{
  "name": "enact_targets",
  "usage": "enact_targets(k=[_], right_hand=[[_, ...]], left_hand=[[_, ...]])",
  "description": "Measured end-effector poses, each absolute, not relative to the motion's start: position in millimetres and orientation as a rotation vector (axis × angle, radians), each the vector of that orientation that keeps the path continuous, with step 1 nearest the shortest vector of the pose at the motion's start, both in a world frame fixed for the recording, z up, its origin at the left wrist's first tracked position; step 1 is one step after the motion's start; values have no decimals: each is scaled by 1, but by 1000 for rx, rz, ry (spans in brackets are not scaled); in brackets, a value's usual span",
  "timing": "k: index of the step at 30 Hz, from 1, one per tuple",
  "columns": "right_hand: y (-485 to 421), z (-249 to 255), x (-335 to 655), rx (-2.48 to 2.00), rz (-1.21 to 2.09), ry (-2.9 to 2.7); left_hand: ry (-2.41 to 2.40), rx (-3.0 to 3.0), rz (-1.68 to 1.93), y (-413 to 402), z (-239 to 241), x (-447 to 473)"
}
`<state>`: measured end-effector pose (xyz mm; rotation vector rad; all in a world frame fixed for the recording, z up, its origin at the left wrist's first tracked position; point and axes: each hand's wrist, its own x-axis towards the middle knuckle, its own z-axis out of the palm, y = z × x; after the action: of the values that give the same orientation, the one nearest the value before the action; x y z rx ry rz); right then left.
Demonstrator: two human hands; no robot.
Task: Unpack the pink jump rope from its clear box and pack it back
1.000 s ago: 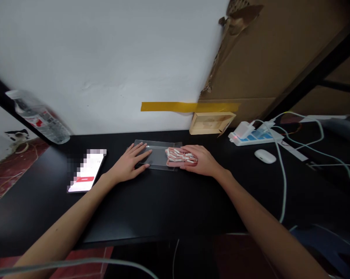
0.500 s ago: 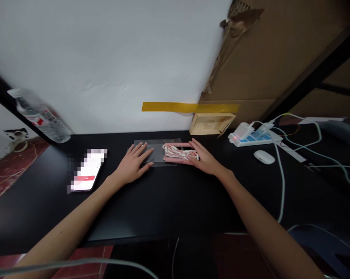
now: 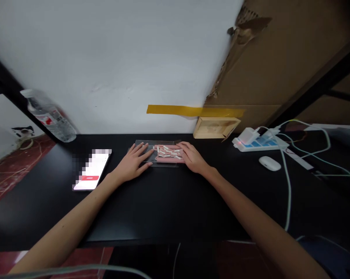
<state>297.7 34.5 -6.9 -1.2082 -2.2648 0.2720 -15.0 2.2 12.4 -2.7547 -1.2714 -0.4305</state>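
A flat clear plastic case [image 3: 149,158] lies on the black desk between my hands. My left hand [image 3: 131,162] rests with spread fingers on its left end. Partly within the case is a pink tray [image 3: 167,159] full of small white and pink sticks [image 3: 166,151] that look like cotton swabs. My right hand [image 3: 193,158] grips the tray's right end, the thumb and fingers along its sides. The fingers hide that end of the tray.
Left of my forearm lies a lit phone [image 3: 93,170]; a water bottle [image 3: 51,118] leans behind it. A small wooden frame [image 3: 216,128] stands by the wall. On the right are a power strip [image 3: 260,143], a white rounded case [image 3: 269,163] and cables [image 3: 287,186].
My right hand has moved left, and the pink tray has slid left further into the clear case. My left hand stays on the case. The view has shifted slightly.
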Motion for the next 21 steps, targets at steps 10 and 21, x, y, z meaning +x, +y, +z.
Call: enact_targets(k=[10,21], right_hand=[[35,-3,336,-1227,354,-2419],[30,-3,329,-1174,207,-2586]], left_hand=[[-1346,-2721,-468,-2,9,-9],[-1306,-2769,-469,2,12,-21]])
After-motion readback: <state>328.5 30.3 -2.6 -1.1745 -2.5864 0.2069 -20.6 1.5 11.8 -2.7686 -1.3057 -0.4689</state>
